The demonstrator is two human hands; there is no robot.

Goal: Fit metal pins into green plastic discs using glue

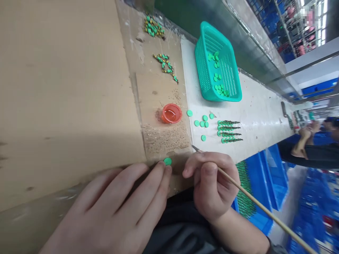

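My left hand (124,201) reaches in from the lower left, its fingertips closed on the edge of a small green disc (167,161). My right hand (215,180) is wrapped round a thin paintbrush (254,199) with a long wooden handle. The brush tip points up and left over the board's edge, apart from the disc. Beyond the hands stands a small red cup (171,113) with clear-looking liquid in it. Loose green discs (202,124) lie right of the cup. Beside them, several dark green twisted pieces with disc ends (230,134) lie in a row.
A turquoise basket (200,67) holding green discs stands at the back. Two heaps of green, yellow and dark pieces (153,27) lie on the far left. Blue bins (261,183) stand to the right, one with green pieces. Another person's hands (305,132) are farther along the table.
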